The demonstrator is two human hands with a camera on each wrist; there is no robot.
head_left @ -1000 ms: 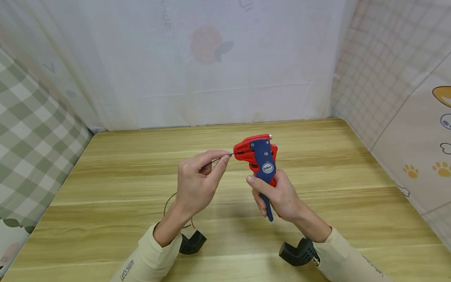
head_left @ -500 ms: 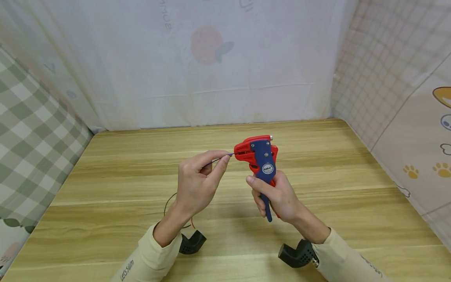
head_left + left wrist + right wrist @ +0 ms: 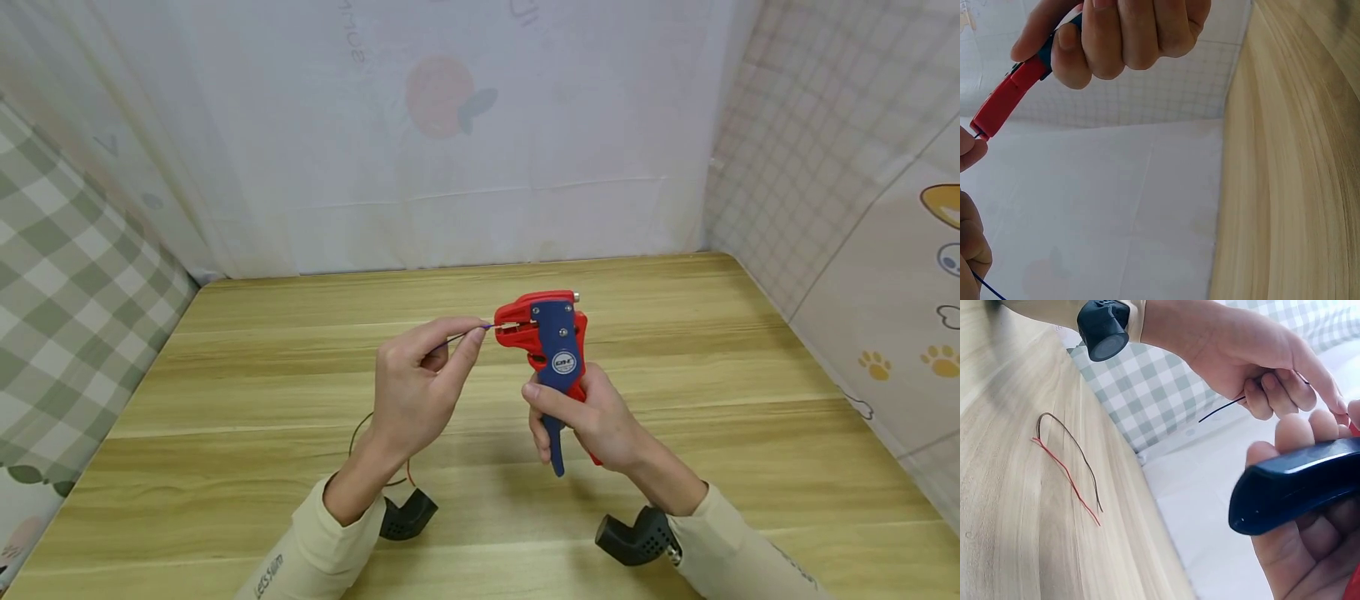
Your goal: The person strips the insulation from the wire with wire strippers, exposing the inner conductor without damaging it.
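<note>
My left hand [image 3: 416, 383] pinches a thin dark-blue wire [image 3: 1219, 411] between thumb and forefinger. The wire's end points into the red front of a wire stripper [image 3: 557, 333], whose jaws stand slightly apart. The wire's tail trails out past the curled lower fingers in the right wrist view. My right hand [image 3: 600, 417] grips the stripper by its blue and red handles, thumb across the blue one, holding it upright above the table. In the left wrist view the left fingertips [image 3: 969, 150] are right at the tool's red nose.
A red wire [image 3: 1069, 478] and a black wire [image 3: 1082, 450] lie on the wooden table [image 3: 262, 358], partly behind my left forearm in the head view. Black wrist cameras [image 3: 408, 514] sit at both sleeves. White and checked cloths surround the table.
The stripper's handles have spread and its jaws have parted around the wire's end. The tool has shifted slightly left. My left hand keeps its pinch, nearly still.
</note>
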